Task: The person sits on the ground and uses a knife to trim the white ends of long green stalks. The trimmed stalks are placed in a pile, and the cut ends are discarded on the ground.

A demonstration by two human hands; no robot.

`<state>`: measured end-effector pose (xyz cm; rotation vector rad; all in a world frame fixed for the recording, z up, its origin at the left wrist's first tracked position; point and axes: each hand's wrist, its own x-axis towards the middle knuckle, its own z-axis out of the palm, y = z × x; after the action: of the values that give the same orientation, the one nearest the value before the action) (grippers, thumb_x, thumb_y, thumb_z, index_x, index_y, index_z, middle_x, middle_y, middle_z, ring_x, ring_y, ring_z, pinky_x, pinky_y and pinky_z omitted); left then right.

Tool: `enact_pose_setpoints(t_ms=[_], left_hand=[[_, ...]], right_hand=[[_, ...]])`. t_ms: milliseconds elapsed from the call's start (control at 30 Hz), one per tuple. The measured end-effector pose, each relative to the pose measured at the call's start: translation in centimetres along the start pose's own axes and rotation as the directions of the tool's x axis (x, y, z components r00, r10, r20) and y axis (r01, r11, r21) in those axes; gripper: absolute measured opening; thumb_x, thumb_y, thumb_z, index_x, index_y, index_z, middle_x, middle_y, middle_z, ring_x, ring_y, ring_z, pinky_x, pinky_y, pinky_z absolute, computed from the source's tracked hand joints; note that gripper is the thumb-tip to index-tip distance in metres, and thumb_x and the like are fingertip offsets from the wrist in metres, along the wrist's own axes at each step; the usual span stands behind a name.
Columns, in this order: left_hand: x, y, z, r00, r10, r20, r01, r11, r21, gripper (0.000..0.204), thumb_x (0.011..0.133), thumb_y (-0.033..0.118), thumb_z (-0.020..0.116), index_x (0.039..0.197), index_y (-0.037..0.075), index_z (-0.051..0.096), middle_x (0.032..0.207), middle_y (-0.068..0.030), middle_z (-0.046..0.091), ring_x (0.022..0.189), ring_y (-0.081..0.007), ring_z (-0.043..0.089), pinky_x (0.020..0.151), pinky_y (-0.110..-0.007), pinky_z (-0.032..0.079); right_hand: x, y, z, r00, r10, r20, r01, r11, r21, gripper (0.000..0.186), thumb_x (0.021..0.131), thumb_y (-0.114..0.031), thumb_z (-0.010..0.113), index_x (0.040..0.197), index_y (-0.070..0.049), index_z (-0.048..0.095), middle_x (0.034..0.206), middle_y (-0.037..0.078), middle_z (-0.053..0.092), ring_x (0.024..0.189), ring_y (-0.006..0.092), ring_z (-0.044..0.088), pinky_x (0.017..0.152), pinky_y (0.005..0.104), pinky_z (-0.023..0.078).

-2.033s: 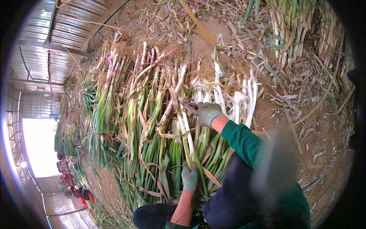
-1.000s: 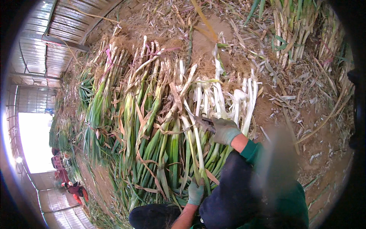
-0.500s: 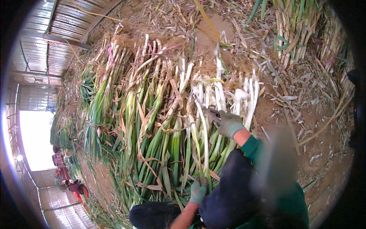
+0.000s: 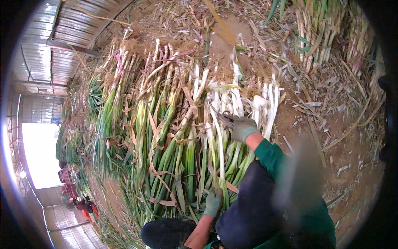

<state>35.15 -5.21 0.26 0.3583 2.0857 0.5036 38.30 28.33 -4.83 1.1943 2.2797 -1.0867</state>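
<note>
Long green onions lie side by side on the ground in front of me, white root ends pointing away and green leaves toward me. My right hand, in a pale glove, is closed around a grey metal tool with a thin, nozzle-like tip; its exact kind is unclear. The tip lies by the white shank of one green onion. Lower down, my gloved left hand is closed on that onion's leaf end, its fingers partly hidden among leaves.
Bare white shanks lie at the row's right end. Dry peelings litter the soil. Other onion bundles stand at the far right. A yellow strap or hose crosses at the top. Another person and a red vehicle are at left.
My right hand and the tool have shifted slightly left and toward the shank. My left hand has moved a little left and stays on the leaves.
</note>
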Motion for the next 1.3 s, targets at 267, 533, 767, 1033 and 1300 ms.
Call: enact_pose_setpoints(t_ms=[267, 533, 767, 1033, 1300], left_hand=[[1.3, -0.4, 0.2, 0.993, -0.032, -0.112, 0.043, 0.994, 0.098, 0.046, 0.095, 0.038, 0.048, 0.116, -0.002, 0.055, 0.098, -0.0183, 0.062, 0.087, -0.0253, 0.057, 0.078, -0.037, 0.045], [3.6, -2.3, -1.4, 0.982, 0.189, 0.019, -0.175, 0.865, 0.471, 0.03, 0.096, 0.024, 0.038, 0.113, 0.004, 0.053, 0.095, -0.0281, 0.062, 0.093, -0.0435, 0.06, 0.075, -0.048, 0.046], [2.9, 0.5, -2.4, 0.992, 0.124, 0.033, -0.124, 0.856, 0.502, 0.031, 0.094, 0.028, 0.044, 0.111, 0.005, 0.055, 0.093, -0.0251, 0.064, 0.088, -0.0431, 0.062, 0.075, -0.048, 0.048], [5.4, 11.4, -9.7, 0.702, 0.656, -0.278, -0.277, 0.611, 0.742, 0.027, 0.082, 0.018, 0.062, 0.105, 0.006, 0.057, 0.106, -0.0162, 0.058, 0.098, -0.0364, 0.055, 0.084, -0.045, 0.044], [10.5, 12.9, -14.0, 0.844, 0.375, -0.383, 0.197, 0.448, 0.872, 0.043, 0.076, 0.032, 0.072, 0.107, 0.007, 0.055, 0.103, -0.0143, 0.06, 0.095, -0.0304, 0.06, 0.08, -0.042, 0.048]], right_hand=[[-0.2, 0.4, -1.1, 1.0, -0.022, 0.011, 0.022, 1.0, 0.013, 0.058, 0.076, -0.023, 0.056, 0.129, -0.001, 0.046, 0.112, 0.019, 0.063, 0.106, 0.0335, 0.06, 0.09, 0.0409, 0.048], [-4.9, 0.0, -0.4, 0.991, -0.038, 0.129, 0.049, 0.995, -0.085, 0.055, 0.075, -0.022, 0.058, 0.126, -0.003, 0.047, 0.112, 0.02, 0.062, 0.107, 0.033, 0.06, 0.091, 0.0415, 0.046], [2.2, -0.3, -2.4, 1.0, 0.005, 0.012, -0.005, 1.0, 0.028, 0.055, 0.075, -0.024, 0.059, 0.124, -0.002, 0.05, 0.117, 0.018, 0.061, 0.109, 0.0337, 0.059, 0.092, 0.0416, 0.047], [2.8, 0.2, -1.1, 0.998, 0.05, 0.049, -0.05, 0.999, 0.013, 0.062, 0.076, -0.026, 0.058, 0.132, -0.005, 0.045, 0.122, 0.018, 0.059, 0.111, 0.0332, 0.058, 0.093, 0.042, 0.047], [-6.8, -2.0, -1.8, 0.962, -0.138, 0.236, 0.128, 0.99, 0.059, 0.074, 0.073, -0.025, 0.062, 0.14, -0.006, 0.035, 0.121, 0.021, 0.056, 0.112, 0.035, 0.055, 0.094, 0.041, 0.045]])
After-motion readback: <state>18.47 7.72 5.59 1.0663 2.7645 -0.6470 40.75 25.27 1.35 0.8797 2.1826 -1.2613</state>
